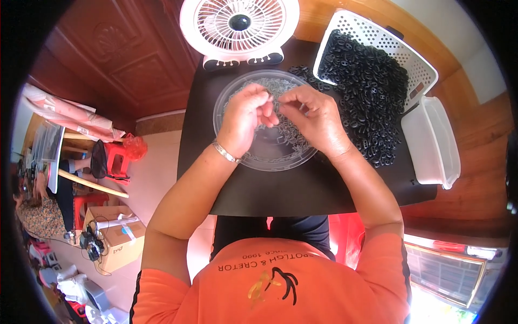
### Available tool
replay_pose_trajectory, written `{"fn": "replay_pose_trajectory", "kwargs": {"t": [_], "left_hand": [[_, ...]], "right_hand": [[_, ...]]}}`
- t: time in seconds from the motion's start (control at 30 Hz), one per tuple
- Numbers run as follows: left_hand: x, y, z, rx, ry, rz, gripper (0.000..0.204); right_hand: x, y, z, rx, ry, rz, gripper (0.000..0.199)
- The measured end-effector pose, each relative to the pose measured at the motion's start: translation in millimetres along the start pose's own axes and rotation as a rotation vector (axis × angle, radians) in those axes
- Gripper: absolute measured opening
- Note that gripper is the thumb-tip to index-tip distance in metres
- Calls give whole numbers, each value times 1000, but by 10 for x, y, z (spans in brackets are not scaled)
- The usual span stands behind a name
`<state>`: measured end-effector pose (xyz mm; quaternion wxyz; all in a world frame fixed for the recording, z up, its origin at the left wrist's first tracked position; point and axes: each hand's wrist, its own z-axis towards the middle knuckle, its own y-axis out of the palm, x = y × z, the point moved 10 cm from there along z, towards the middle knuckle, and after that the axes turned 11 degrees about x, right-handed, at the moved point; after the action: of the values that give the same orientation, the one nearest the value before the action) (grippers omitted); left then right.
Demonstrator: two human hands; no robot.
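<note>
My left hand [245, 121] and my right hand [313, 119] meet over a clear round plastic tray [226, 100] on a black table [280, 189]. The tray holds several small grey metal pieces [280, 86]. The fingertips of both hands are pinched together around something small and grey between them; what it is stays too small to tell. A silver bracelet sits on my left wrist. To the right lies a heap of small black ring-shaped parts [372, 102], spilling from a white perforated basket [377, 38] onto the table.
A white desk fan [239, 29] stands at the table's far edge, behind the tray. A white plastic box [431, 143] lies at the right edge. Left of the table are a red stool [116, 159], a cardboard box [116, 237] and clutter on the floor.
</note>
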<state>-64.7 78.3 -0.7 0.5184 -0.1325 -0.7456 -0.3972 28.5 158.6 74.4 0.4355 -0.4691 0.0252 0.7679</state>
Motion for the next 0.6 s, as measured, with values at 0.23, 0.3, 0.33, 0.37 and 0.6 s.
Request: {"fn": "replay_pose_trajectory", "kwargs": {"t": [0.23,0.3,0.33,0.37,0.6], "left_hand": [[225,-283,141,135,103,123,11],[210,-293,144,150,84,159,11],[213,-281,134,150,84,157,11],[214,-256,115,145,85,156,11],[223,-193,73,128,80,181,12]], "right_hand": [[-35,441,-313,-476,-145,-439,12],[-53,500,-342,-486,-157,-466,10],[-30,531,-358,-494,-170,-503,10],[-19,553,-368,-502,-185,-539,10],[-35,650,-387,-545,-215,-592,5]]}}
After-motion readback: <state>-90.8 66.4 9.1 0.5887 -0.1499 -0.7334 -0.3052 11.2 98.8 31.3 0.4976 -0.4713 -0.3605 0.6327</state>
